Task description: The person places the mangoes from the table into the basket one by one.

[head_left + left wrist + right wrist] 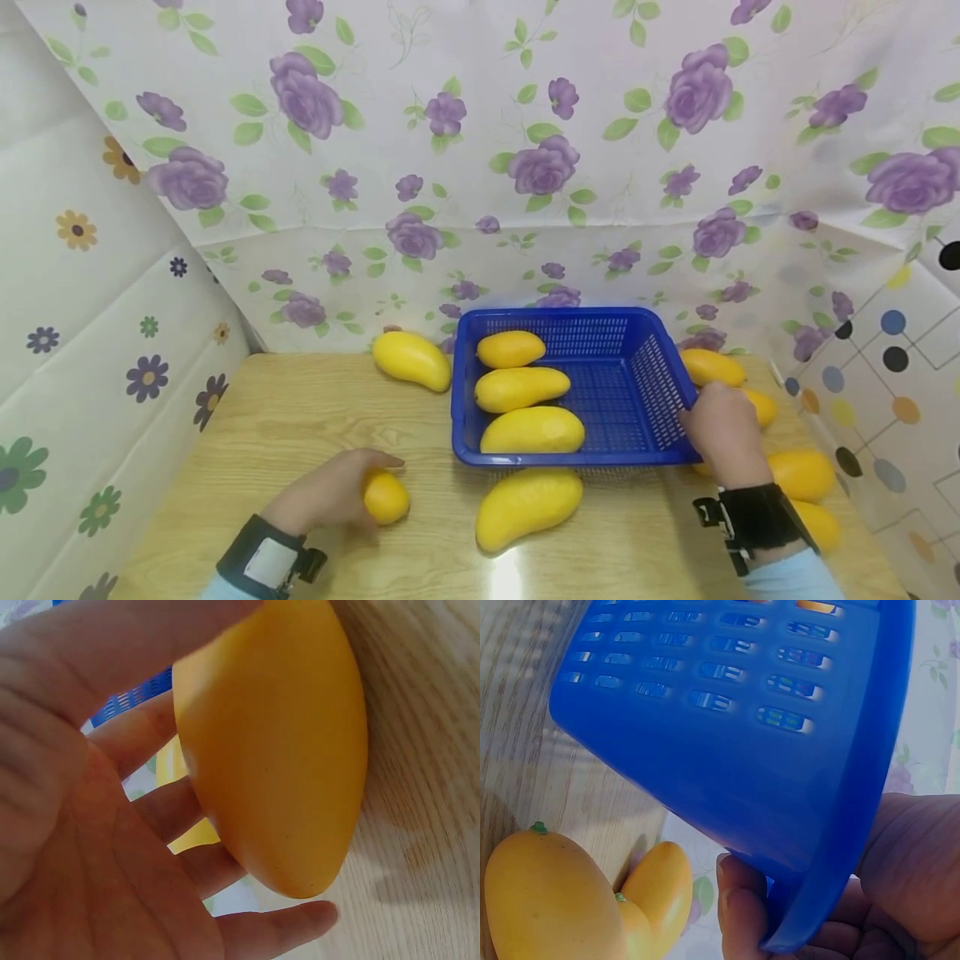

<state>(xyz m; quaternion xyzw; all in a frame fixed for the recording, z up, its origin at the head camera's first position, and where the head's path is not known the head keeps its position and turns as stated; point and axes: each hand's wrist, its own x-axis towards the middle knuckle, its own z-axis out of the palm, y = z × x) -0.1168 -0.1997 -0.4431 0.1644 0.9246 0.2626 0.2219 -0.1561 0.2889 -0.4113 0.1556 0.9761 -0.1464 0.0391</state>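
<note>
My left hand (pixel 330 492) grips a yellow-orange mango (pixel 387 497), low over the table left of the basket. In the left wrist view the thumb lies along one side of this mango (pixel 277 765), with the fingers (pixel 169 810) behind it. My right hand (pixel 723 429) holds the right rim of a blue plastic basket (pixel 671 367). The right wrist view shows its fingertips (pixel 742 907) curled under the rim of the slotted basket (pixel 727 765). Inside, three mangoes lie in a column along the left: a small one (pixel 512 349), a middle one (pixel 522 389) and a larger one (pixel 532 431).
One mango (pixel 529 508) lies in front of the basket, and another (pixel 412 360) beside its back left corner. Several more mangoes (pixel 801 475) lie on the wooden table (pixel 300 400) to the right, partly behind my right hand. Flowered sheeting (pixel 480 167) hangs behind.
</note>
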